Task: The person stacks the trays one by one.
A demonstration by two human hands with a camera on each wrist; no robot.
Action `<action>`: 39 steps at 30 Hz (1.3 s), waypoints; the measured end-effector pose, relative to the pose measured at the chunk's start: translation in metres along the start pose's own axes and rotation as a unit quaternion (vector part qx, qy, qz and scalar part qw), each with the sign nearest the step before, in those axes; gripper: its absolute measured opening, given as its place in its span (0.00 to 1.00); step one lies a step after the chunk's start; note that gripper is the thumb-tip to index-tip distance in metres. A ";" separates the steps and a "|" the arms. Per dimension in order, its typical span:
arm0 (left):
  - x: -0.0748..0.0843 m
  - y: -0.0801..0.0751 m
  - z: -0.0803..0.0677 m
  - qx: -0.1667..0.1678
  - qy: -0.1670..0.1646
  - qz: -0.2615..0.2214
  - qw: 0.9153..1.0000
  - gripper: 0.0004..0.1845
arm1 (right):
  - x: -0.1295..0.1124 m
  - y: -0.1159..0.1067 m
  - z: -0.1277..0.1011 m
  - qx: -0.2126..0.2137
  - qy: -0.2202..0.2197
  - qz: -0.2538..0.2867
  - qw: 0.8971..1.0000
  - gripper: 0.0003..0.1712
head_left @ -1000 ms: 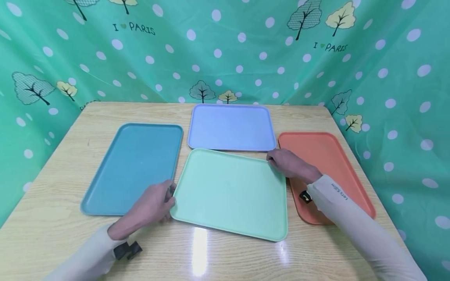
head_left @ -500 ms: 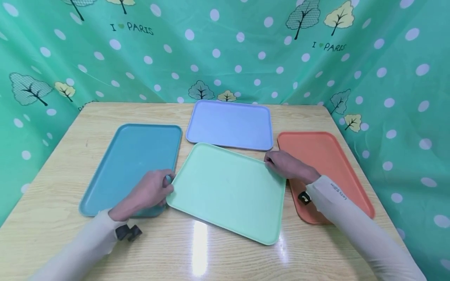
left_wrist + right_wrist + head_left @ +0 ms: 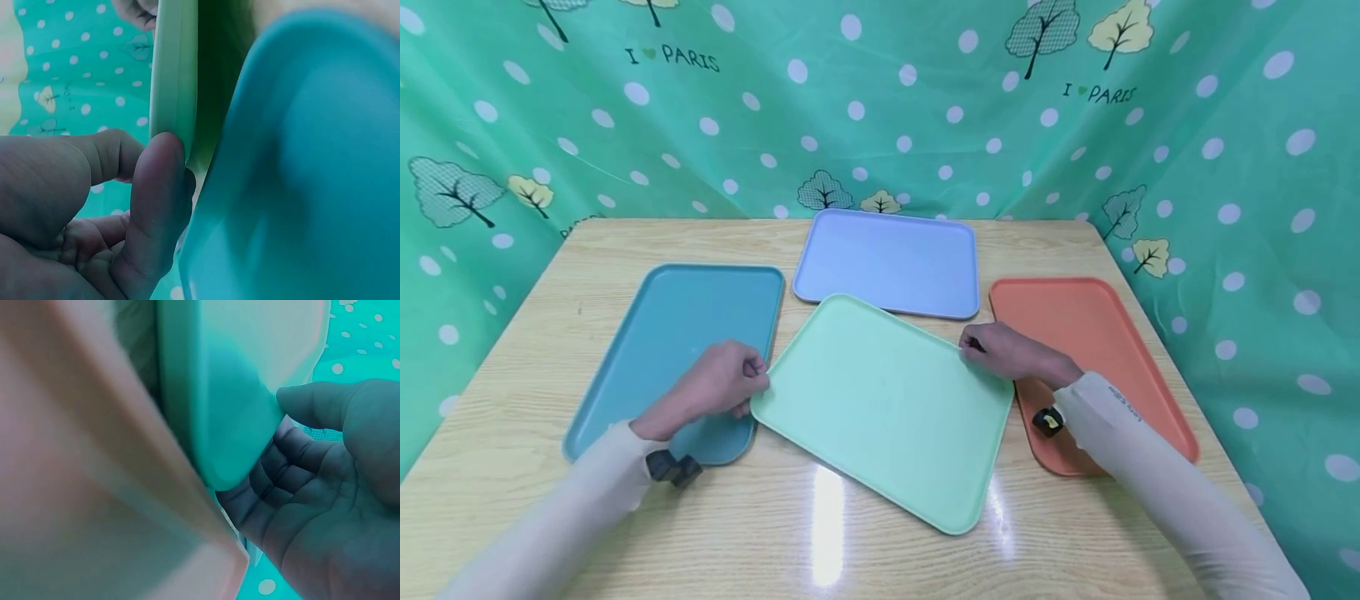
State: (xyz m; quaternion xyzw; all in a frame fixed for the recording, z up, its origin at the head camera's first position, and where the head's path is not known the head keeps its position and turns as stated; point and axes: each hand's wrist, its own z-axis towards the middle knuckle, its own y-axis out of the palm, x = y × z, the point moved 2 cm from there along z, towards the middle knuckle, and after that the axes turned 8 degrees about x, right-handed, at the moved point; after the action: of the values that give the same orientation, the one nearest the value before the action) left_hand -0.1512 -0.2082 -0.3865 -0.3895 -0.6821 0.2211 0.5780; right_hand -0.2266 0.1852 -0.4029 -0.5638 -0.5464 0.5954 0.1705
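- Right now the pale mint-green rectangular plastic tray (image 3: 883, 404) sits at the middle of the light wooden table (image 3: 512, 492), turned at a slant so one corner points toward the near table edge.
- Its left corner lies over the near right corner of the teal-blue rectangular plastic tray (image 3: 677, 350); the left wrist view shows the mint rim raised above the teal surface (image 3: 312, 156).
- Its far edge reaches the near edge of the lavender-blue rectangular plastic tray (image 3: 887, 260); whether the two touch cannot be told.
- Its right corner is just beside the orange rectangular plastic tray (image 3: 1093, 350), which lies along the table's right side.
- Bare wood shows in a wide strip along the near edge, in front of the mint tray, and in narrower bands at the far corners and down the left side.
- The left hand (image 3: 711, 392) pinches the mint tray's left corner, thumb on the rim and fingers curled beneath.
- The right hand (image 3: 1011, 352) grips the tray's far right corner, thumb over the edge, fingers cupped under it in the right wrist view (image 3: 325, 506).
- The mint tray is shallow, with rounded corners, a low raised rim and a smooth, plain matte floor carrying nothing.
- A green spotted curtain with tree prints (image 3: 925, 100) closes in the table's far and side edges.
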 end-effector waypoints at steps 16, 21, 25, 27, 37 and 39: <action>0.003 -0.022 0.039 -0.034 -0.014 -0.006 0.999 0.08 | 0.003 -0.001 -0.011 -0.033 -0.004 0.060 0.998 0.08; 0.005 -0.027 0.053 -0.041 -0.032 -0.025 0.998 0.08 | 0.003 0.000 -0.014 -0.055 0.047 0.083 0.994 0.07; 0.005 -0.028 0.063 -0.052 -0.045 -0.027 0.997 0.08 | 0.003 0.001 -0.017 -0.069 0.084 0.092 0.990 0.08; 0.006 -0.028 0.067 -0.055 -0.045 -0.024 0.997 0.09 | 0.002 0.002 -0.020 -0.073 0.095 0.096 0.988 0.07; 0.010 -0.024 0.089 -0.067 -0.027 -0.010 0.997 0.08 | 0.001 0.008 -0.034 -0.072 0.134 0.139 0.979 0.04; 0.012 -0.023 0.094 -0.069 -0.025 -0.003 0.997 0.08 | 0.001 0.010 -0.037 -0.075 0.143 0.142 0.977 0.03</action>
State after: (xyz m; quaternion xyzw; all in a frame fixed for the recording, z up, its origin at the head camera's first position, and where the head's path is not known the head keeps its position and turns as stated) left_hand -0.2484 -0.1988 -0.3839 -0.4204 -0.7113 0.1813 0.5332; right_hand -0.1909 0.1994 -0.4028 -0.7262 -0.4737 0.4841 0.1175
